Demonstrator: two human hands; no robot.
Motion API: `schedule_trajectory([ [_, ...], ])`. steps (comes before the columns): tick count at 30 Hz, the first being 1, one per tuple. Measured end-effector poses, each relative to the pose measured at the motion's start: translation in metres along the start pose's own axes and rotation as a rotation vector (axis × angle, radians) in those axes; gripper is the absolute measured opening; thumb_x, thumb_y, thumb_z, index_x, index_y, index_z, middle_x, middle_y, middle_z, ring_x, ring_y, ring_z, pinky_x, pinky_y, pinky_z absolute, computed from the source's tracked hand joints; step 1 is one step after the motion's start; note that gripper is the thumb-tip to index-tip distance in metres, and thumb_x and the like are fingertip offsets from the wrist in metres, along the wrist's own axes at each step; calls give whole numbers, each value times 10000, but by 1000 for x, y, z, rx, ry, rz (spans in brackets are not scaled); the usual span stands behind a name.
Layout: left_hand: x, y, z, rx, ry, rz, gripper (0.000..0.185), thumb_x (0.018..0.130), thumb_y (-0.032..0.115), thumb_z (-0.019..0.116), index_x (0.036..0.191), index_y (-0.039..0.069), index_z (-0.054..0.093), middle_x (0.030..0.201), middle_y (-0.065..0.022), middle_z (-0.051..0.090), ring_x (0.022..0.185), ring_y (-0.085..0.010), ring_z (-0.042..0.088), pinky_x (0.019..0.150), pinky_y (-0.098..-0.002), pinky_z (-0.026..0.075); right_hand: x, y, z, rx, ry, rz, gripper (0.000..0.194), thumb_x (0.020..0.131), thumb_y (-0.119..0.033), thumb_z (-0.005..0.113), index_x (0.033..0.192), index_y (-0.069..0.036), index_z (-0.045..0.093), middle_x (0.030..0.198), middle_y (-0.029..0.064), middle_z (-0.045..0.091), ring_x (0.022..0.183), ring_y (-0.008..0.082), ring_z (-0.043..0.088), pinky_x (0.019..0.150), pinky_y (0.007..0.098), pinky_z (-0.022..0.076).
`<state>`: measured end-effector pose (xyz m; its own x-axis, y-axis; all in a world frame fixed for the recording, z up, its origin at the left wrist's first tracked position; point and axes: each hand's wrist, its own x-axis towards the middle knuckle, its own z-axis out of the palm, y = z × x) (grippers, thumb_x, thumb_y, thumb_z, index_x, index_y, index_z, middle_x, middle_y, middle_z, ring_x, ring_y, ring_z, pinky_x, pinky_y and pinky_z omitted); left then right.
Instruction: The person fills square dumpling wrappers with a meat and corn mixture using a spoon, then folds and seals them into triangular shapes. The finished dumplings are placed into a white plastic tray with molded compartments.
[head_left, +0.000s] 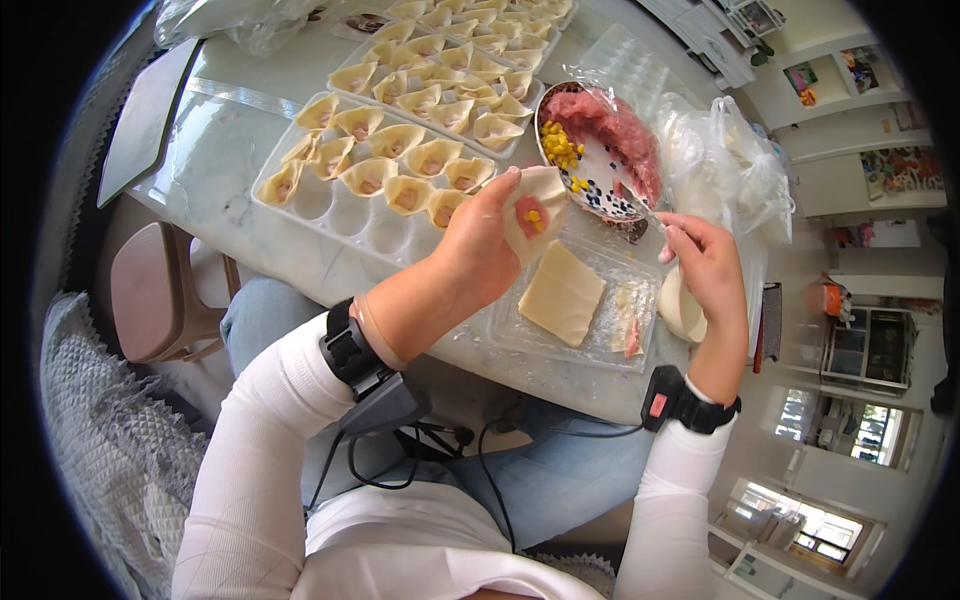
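In my left hand (472, 240) lies a dough wrapper (551, 191) with pink minced meat and yellow corn kernels (533, 218) on it. My right hand (697, 251) grips the handle of a metal utensil (643, 206), whose tip reaches into a patterned bowl (546, 161). The bowl holds minced meat (626, 124) and corn (559, 144). Below my left hand, a stack of square wrappers (562, 292) sits in a clear floured tray (514, 341). Folded dumplings (371, 174) fill much of a clear compartment tray (274, 161); several round hollows in its near row hold nothing.
More trays of dumplings (442, 75) stand behind. Plastic bags (727, 165) lie right of the bowl, with an unused-looking clear tray (619, 64) behind it. A pale round container (681, 304) stands under my right hand. A stool (146, 292) is left of the table.
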<state>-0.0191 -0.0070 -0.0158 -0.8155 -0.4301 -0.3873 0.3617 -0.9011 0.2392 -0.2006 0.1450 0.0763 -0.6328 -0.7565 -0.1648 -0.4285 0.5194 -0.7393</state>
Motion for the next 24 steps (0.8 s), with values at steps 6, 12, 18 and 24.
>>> schedule_trajectory([
  [6, -1, 0, 0, -3, -103, -29, 468, 1048, 347, 328, 1334, 14, 489, 1203, -121, 604, 1053, -244, 592, 1024, -405, 427, -53, -14, 66, -387, 71, -506, 317, 894, -26, 609, 1204, -48, 671, 720, 81, 569, 621, 171, 544, 565, 315, 435],
  [12, -5, 7, 2, -7, -48, -54, 353, 1055, 302, 358, 1218, 27, 507, 941, -65, 548, 841, -202, 568, 853, -402, 487, -78, -25, 82, -421, 91, -605, 352, 850, -8, 652, 1196, -71, 669, 799, 113, 579, 630, 277, 600, 565, 386, 476],
  [18, -9, 4, 10, 29, -25, 0, 352, 1054, 293, 369, 1213, 15, 515, 971, -56, 543, 908, -186, 559, 896, -409, 487, -82, -25, 69, -375, 221, -591, 377, 812, 16, 666, 1175, -83, 686, 811, 104, 578, 630, 263, 594, 572, 370, 484],
  [24, -12, 3, 10, 53, -109, -30, 383, 1058, 293, 354, 1256, 2, 505, 1126, -100, 585, 1008, -208, 571, 944, -430, 474, -68, -6, 82, -497, 329, -721, 474, 724, 51, 696, 1175, -97, 692, 877, 93, 582, 679, 252, 611, 599, 366, 505],
])
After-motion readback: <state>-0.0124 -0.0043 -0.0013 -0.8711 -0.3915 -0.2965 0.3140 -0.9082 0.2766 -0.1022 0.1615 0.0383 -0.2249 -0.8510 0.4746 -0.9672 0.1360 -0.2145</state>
